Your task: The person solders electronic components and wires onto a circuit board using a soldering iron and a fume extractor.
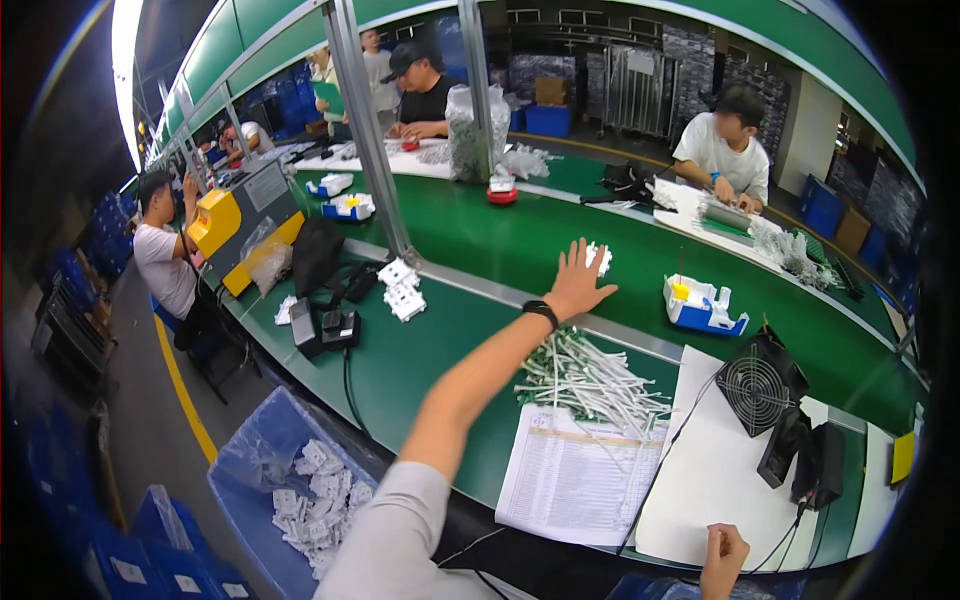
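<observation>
My left hand (pixel 580 287) reaches far out over the green bench, its fingers spread, with a dark band on the wrist. Just beyond its fingers lies a small white plastic part (pixel 598 258), partly covered by the hand. Below that hand, a heap of white cables (pixel 597 378) with green ends is spread over the top of a printed sheet (pixel 570 475). My right hand (pixel 724 556) is curled closed at the bench's near edge, by the white board (pixel 690 490). Whatever it may hold is hidden.
A blue-and-white plastic housing (pixel 703 306) sits right of my left hand. A fan (pixel 755 382) and black adapters (pixel 800 455) stand on the right. White plastic parts (pixel 402 290) lie left, above a blue bin (pixel 265 490) of similar parts. A metal post (pixel 368 130) rises mid-bench; several people work around.
</observation>
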The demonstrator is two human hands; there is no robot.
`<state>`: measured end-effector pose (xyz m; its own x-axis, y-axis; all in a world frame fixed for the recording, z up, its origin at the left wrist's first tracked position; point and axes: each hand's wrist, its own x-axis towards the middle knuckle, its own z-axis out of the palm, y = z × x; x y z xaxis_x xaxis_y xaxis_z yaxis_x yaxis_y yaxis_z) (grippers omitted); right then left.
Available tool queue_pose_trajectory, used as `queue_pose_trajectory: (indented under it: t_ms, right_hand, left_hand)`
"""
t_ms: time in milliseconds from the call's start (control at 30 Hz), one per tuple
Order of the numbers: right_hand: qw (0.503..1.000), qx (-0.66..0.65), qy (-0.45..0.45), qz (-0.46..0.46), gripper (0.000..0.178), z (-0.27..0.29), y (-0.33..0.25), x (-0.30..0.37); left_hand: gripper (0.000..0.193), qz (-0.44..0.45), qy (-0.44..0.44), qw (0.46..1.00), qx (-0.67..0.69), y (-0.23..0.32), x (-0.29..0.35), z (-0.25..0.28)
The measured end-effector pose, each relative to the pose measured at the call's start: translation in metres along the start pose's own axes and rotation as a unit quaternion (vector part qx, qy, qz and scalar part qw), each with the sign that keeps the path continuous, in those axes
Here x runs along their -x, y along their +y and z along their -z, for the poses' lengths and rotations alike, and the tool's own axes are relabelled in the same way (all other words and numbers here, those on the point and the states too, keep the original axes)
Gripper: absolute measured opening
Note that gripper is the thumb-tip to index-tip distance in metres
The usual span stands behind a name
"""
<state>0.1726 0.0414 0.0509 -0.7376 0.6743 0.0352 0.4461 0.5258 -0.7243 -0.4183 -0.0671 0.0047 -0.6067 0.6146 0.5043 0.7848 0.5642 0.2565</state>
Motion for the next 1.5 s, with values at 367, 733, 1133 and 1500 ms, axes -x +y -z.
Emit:
queue_pose_trajectory:
  t_ms: [367, 733, 1133, 1500]
  right_hand:
    - [0.989, -0.058, -0.115, 0.071, 0.015, -0.04, -0.075, 0.006]
    - [0.918, -0.027, -0.145, 0.369, 0.023, -0.195, -0.222, -0.106]
    - [0.953, 0.076, 0.09, 0.278, 0.007, -0.286, -0.236, -0.206]
    - [0.88, -0.338, 0.16, 0.294, 0.008, -0.205, -0.266, -0.141]
  left_hand:
    - [0.068, 0.184, 0.086, 0.947, -0.247, -0.126, 0.179, 0.205]
    - [0.094, 0.303, 0.089, 0.933, -0.171, -0.167, 0.221, 0.169]
    - [0.106, 0.175, -0.083, 0.98, 0.036, -0.03, 0.282, 0.175]
    - [0.073, 0.108, 0.071, 0.987, 0.092, 0.003, 0.272, 0.192]
